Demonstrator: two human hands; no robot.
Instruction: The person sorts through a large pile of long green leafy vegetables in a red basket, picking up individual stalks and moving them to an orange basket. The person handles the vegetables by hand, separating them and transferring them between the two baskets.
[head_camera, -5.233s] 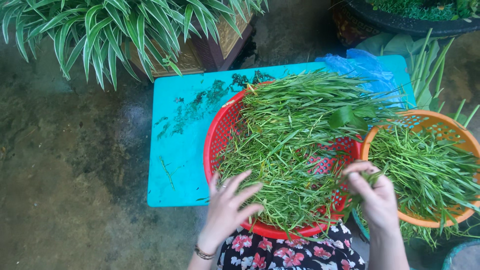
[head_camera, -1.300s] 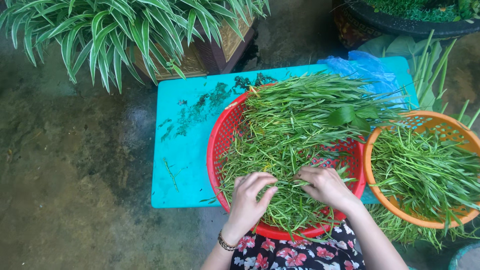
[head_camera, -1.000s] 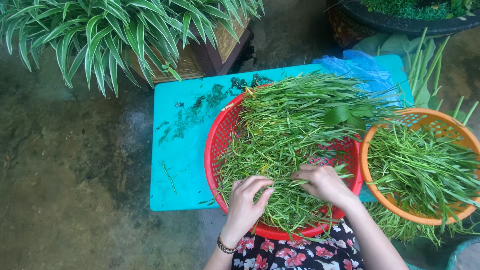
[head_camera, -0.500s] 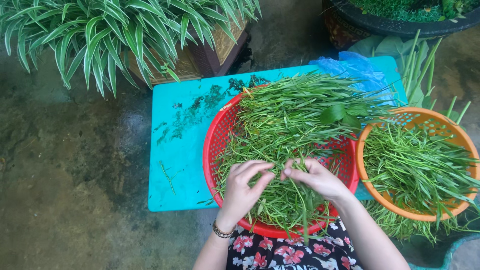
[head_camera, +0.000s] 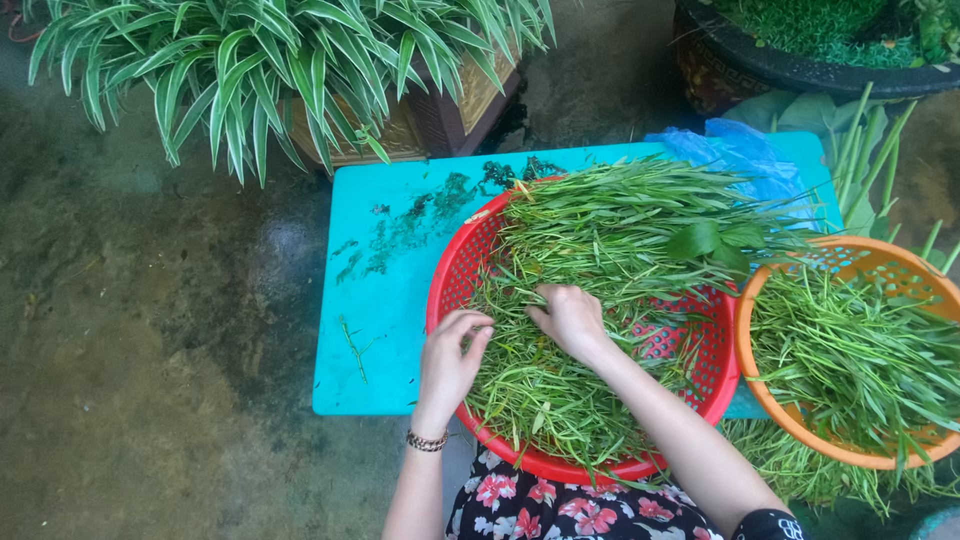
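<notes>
— Where did the basket sit, and how much room was left around it?

— The round red plastic mesh basket (head_camera: 470, 275) stood on the right half of the turquoise plastic tabletop (head_camera: 385, 300), its near rim hanging over the front edge toward the person's flowered lap. The left half of the tabletop lay open apart from green scraps near the back edge and one stray stem near the front left corner. On the right there was hardly any room: a round orange plastic basket (head_camera: 775, 405) of sorted stems stood just beside the red one, past the right edge, and a crumpled blue plastic bag (head_camera: 745, 155) filled the back right corner.

— And the greens?

— A loose heap of long, thin green stems with narrow leaves (head_camera: 600, 230) filled the red basket, fanning out over its rim toward the back right corner, with a few broader leaves on top.

— The hands?

— The left hand (head_camera: 450, 355), a beaded bracelet at its wrist, lay over the basket's near left rim, fingers curled and pinching stems. The right hand (head_camera: 568, 318) lay palm down mid-heap, fingers curled into the greens; whether it gripped any, I couldn't tell.
</notes>
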